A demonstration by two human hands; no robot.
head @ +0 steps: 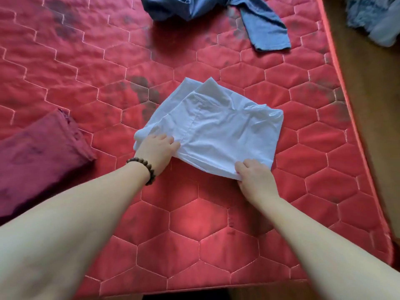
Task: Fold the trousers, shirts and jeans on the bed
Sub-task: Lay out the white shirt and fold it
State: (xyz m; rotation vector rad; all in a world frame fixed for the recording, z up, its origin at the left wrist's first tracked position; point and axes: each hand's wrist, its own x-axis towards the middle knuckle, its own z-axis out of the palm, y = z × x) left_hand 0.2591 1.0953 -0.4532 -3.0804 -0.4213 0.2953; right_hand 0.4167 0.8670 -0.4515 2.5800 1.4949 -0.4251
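Now we're deep into the white shirt (218, 131), and by the look of it this fold is nearly done. It sits in the middle of the red quilted bed (194, 224), already down to a compact, roughly square bundle. The left hand (157, 151) grips the near-left corner, fingers curled over the edge of the cloth, a beaded bracelet (144, 167) on that wrist. The right hand (252, 173) pinches the near-right corner, thumb on top, and the near hem looks slightly raised off the quilt between the two.

My read: the next move is either one last fold away from the body or a lift to set the bundle aside, and both call for keeping those corners level so the layers don't slide apart.

The shirt is pale, thin and a little crumpled, with a stitched seam running down its top layer and layered points sticking out at the far-left.

Waiting at the far edge, well apart, lies an unfolded blue garment (249, 20). A maroon folded cloth (39, 152) rests on the left.
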